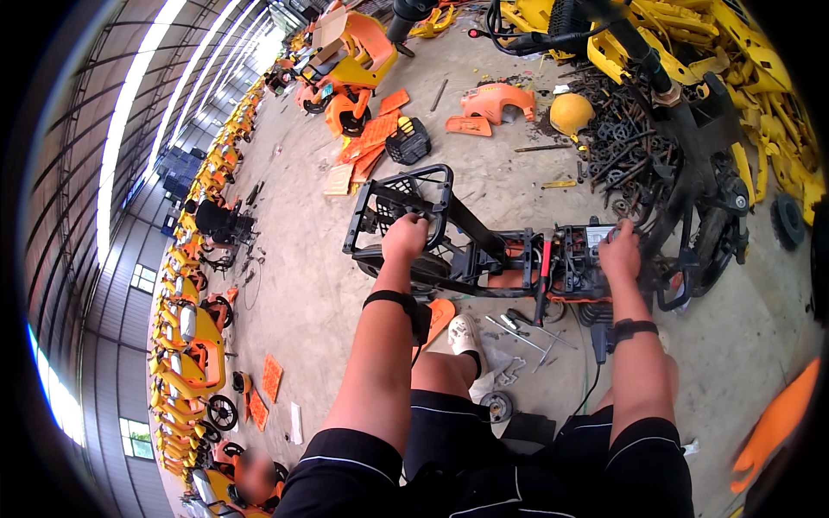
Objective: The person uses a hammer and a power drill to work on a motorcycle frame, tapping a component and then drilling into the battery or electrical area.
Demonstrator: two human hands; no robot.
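A stripped black scooter frame (488,250) lies across in front of me. My left hand (406,236) is closed on the black rear rack (354,231) at its left end. Farther right, my right hand (619,250) bends its fingers over the frame beside a white label (598,235); what the fingers hold is hidden. Between the hands, a red-and-black bar-shaped tool (544,274) rests across the frame. Below my right hand sits a dark corded tool (599,335), its cable running down toward my legs.
T-shaped wrenches (546,347) lie on the floor near my shoe (465,335). Metal parts (617,155) and yellow panels (768,95) are heaped at the far right. Orange panels (376,138) and a black basket (408,142) lie beyond the rack. Scooters (194,337) line the left; another person (220,220) is there.
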